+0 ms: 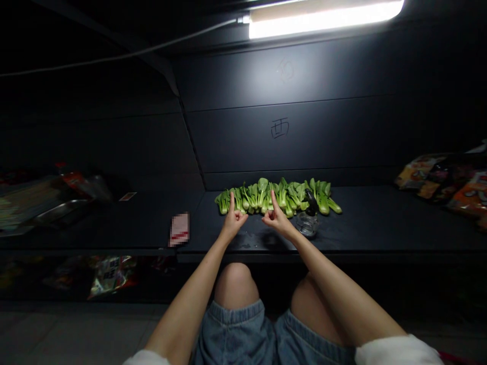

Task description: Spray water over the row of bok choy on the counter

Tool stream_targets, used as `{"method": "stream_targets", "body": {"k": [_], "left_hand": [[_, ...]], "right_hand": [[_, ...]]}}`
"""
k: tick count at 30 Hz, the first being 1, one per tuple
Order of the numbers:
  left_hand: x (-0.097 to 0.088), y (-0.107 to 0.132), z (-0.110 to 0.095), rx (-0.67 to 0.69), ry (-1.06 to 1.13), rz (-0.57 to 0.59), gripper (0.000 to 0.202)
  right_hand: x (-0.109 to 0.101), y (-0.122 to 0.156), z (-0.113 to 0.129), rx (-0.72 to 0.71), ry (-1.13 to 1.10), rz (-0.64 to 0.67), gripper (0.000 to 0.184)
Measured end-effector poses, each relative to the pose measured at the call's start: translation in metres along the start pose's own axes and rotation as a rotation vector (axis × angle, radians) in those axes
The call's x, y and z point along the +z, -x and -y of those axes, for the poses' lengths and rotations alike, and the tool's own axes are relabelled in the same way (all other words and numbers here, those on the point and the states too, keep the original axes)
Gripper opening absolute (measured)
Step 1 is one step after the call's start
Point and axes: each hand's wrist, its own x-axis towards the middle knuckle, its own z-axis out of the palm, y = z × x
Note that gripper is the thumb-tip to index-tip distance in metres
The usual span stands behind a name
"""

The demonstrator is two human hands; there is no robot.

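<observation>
A row of green bok choy (262, 195) lies along the back of a dark shelf (353, 228). In front of its left part is my left hand (233, 221), index finger stretched up and thumb out, the other fingers curled. My right hand (277, 221) mirrors it before the middle of the row. Both hands hold nothing. Whether either fingertip touches the leaves I cannot tell. Just right of my right hand stands a clear spray bottle (307, 224) with a black trigger head, partly in front of the bok choy.
A pinkish, blurred-out card (179, 229) sits at the shelf's left joint. Colourful snack bags (472, 195) lie far right. Bagged goods and a metal tray (63, 210) are at left. Below is a shiny packet (111, 274). A lamp (323, 19) shines overhead.
</observation>
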Motion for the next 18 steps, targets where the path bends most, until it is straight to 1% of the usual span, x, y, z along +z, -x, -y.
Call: {"method": "stream_targets", "body": {"k": [6,10,12,16,18], "left_hand": [[0.001,0.000,0.013,-0.001,-0.039,-0.012,0.091],[0.003,0.000,0.022,-0.018,-0.032,-0.032,0.089],[0.005,-0.002,0.025,-0.028,-0.038,-0.036,0.087],[0.006,-0.006,0.028,-0.051,-0.062,-0.069,0.077],[0.008,-0.007,0.030,-0.056,-0.065,-0.096,0.073]], "right_hand": [[-0.006,0.005,-0.019,-0.011,0.087,-0.015,0.104],[-0.007,0.007,-0.024,-0.012,0.155,-0.015,0.099],[-0.007,0.006,-0.024,-0.013,0.202,-0.032,0.089],[-0.009,0.008,-0.027,-0.016,0.306,-0.108,0.052],[-0.011,0.010,-0.029,-0.014,0.314,-0.127,0.046]]}}
